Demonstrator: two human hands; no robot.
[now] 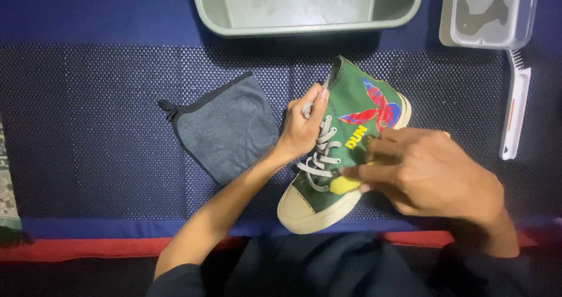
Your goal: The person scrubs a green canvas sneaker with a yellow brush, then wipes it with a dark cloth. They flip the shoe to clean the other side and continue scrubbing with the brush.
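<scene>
Two hands on one shoe here. My left hand [304,127] is clamped on the lace side of the green high-top sneaker [345,139], fingers curled over the grey laces [319,156] near the ankle opening, pinning it flat on the dark blue mesh mat [105,127]. My right hand [427,174] is closed around a yellow sponge [344,184], pressing it against the sneaker's side, low down near the cream toe cap. The sneaker lies on its side, toe towards me. Just left of it sits a folded grey cloth [225,127]. Up top, a grey basin [304,7]; to the right, a small clear container [489,13] and a white brush [515,107].
</scene>
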